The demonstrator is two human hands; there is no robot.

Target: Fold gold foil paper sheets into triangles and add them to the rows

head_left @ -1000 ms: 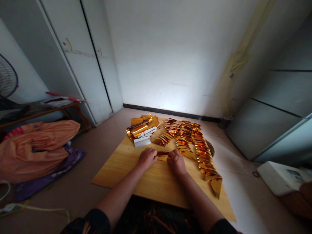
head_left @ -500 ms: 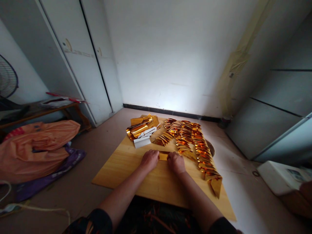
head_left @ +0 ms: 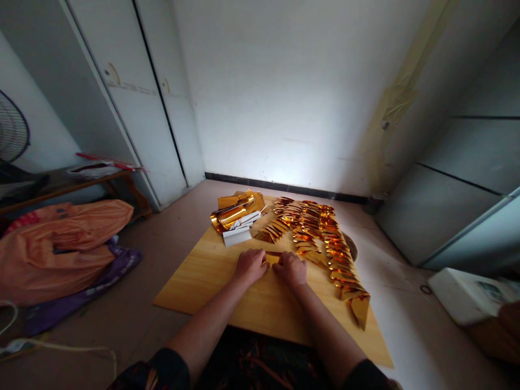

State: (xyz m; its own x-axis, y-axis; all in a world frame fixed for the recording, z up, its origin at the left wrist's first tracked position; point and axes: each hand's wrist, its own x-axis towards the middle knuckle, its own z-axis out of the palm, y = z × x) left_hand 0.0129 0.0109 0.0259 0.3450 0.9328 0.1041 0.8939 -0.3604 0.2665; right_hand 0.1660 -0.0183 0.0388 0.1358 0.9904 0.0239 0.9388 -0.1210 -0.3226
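A small piece of gold foil paper [head_left: 272, 259] lies between my hands, low over the wooden board [head_left: 195, 287]. My left hand [head_left: 251, 265] grips its left end with curled fingers, and my right hand [head_left: 291, 267] does the same at the right end. Both thumbs press near its front edge. Just beyond, a short row of folded gold paper pieces [head_left: 273, 232] stands on the board. Longer rows of folded gold paper [head_left: 339, 252] run along the right side. Shiny gold sheets [head_left: 233, 214] lie at the back left, with white paper strips [head_left: 238, 235] in front.
On the floor to the left sits an orange bag [head_left: 60, 249] over a purple bag [head_left: 89, 290]. A white foam box [head_left: 463, 295] stands at the right. Behind are a wall [head_left: 280, 108] and a tall cabinet [head_left: 134, 103]. A cord [head_left: 73, 346] trails at the lower left.
My hands have come slightly closer together on the gold paper. My thumbs have shifted inward along its front edge, and less of the paper shows. The rows have not moved.
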